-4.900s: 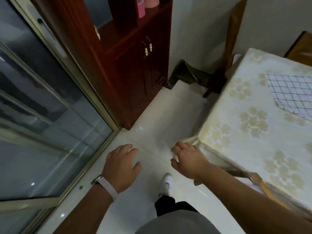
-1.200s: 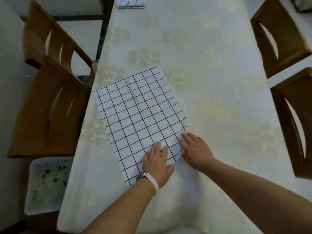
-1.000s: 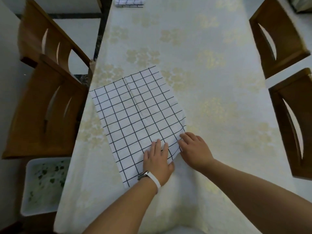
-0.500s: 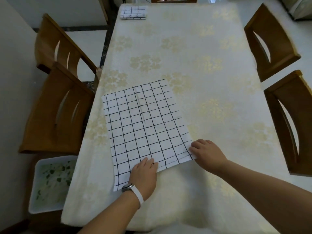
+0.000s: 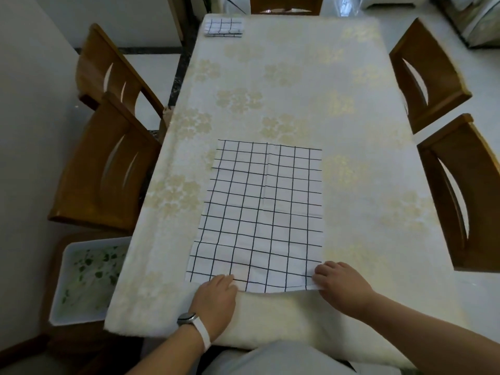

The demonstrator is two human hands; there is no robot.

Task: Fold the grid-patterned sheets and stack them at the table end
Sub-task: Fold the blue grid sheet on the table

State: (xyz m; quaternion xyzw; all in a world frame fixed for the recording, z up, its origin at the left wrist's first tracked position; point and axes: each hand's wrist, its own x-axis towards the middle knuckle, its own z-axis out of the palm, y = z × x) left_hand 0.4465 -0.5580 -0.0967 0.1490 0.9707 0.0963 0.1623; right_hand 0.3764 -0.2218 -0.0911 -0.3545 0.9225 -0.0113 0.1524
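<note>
While two hands (image 5: 216,299) (image 5: 342,285) pin one sheet (image 5: 259,212) (flat), one folded stack (image 5: 223,27)

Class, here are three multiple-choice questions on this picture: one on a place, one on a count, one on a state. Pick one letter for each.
1. Where does the folded grid cloth lie?
A. far-left corner of the table
B. on a chair
C. in the white bin

2. How many wooden chairs show on the table's right side?
A. none
B. two
C. five

3. How is the large grid sheet?
A. rolled up
B. spread flat
C. hanging off the table

Answers: 1 A, it sits at the far end's left corner. 2 B, two chair backs there. 3 B, it lies open, left hand and right hand on its near edge.
</note>
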